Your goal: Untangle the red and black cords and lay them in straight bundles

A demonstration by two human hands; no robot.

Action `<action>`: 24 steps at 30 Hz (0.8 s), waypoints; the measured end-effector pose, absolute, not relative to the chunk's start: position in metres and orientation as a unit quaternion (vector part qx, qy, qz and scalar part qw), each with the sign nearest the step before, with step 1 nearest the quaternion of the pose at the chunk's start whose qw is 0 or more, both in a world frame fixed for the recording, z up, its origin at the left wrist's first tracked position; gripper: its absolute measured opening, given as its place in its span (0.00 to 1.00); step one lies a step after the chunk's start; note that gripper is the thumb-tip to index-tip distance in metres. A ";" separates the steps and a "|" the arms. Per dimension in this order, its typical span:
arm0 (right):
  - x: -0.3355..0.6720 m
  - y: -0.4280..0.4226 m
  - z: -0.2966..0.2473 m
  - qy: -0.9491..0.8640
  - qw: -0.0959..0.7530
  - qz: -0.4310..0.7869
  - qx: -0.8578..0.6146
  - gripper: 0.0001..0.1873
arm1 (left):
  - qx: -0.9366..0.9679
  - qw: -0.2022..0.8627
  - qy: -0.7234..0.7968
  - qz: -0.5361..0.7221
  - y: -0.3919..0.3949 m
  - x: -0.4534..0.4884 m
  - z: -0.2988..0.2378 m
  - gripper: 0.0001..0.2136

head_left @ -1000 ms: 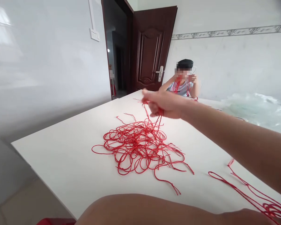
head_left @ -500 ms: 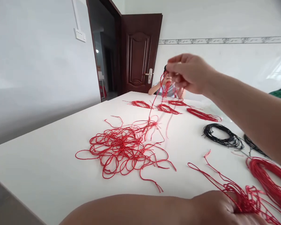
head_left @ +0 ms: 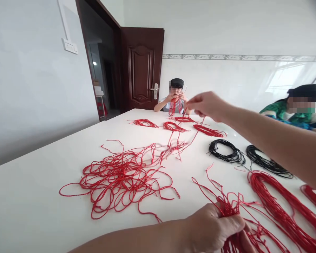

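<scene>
Left hand (head_left: 213, 225): closing around one bunch of red cord (head_left: 228, 209), near right. Right hand (head_left: 206, 105): pinching one strand (head_left: 193, 135) rising from the large red tangle (head_left: 118, 179), near left. Four small red bundles (head_left: 173, 127): lying far. Two black coils (head_left: 226, 151): lying right. Two people: one (head_left: 163, 105) sitting far, one (head_left: 284, 117) sitting right.
</scene>
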State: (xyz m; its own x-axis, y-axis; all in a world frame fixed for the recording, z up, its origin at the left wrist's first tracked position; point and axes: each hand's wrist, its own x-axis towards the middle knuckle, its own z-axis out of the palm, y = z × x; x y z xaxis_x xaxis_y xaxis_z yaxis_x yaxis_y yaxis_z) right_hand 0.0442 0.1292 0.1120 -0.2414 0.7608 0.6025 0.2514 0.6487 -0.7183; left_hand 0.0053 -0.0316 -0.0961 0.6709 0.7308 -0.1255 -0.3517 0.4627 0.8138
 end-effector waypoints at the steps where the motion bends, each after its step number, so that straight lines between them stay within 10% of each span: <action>1: 0.046 0.130 0.111 -0.733 0.527 0.254 -0.348 0.06 | 0.392 0.826 0.242 0.325 -0.031 0.005 -0.096 0.09; 24: 0.076 0.135 0.123 -0.721 0.446 0.210 -0.487 0.04 | 0.413 0.811 0.237 0.339 -0.033 -0.001 -0.088 0.08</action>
